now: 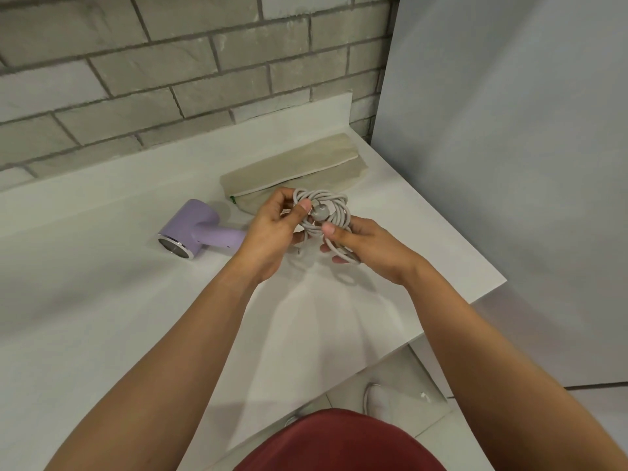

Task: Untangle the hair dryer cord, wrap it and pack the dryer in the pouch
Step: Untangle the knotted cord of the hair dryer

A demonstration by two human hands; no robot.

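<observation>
- Above the white table (102, 300), both hands hold a grey cord (334, 203) gathered into a loose coil of several loops, lifted clear of the surface.
- The left hand (272, 232) has its grip pinched on the coil's left side, thumb on top near the grey plug (318, 214).
- The right hand (367, 246) has its grip closed on the coil's lower right part, thumb pressing the loops from above and fingers under them.
- The plug lies across the middle of the coil, between the two thumbs.
- The purple hair dryer (195, 232) lies on its side on the table, left of the hands; its silver-rimmed nozzle points to the lower left, and its handle runs to the right, behind the left hand.
- A beige pouch (292, 171) lies flat behind the hands, near the brick wall (170, 62), its long axis rising from left to right.
</observation>
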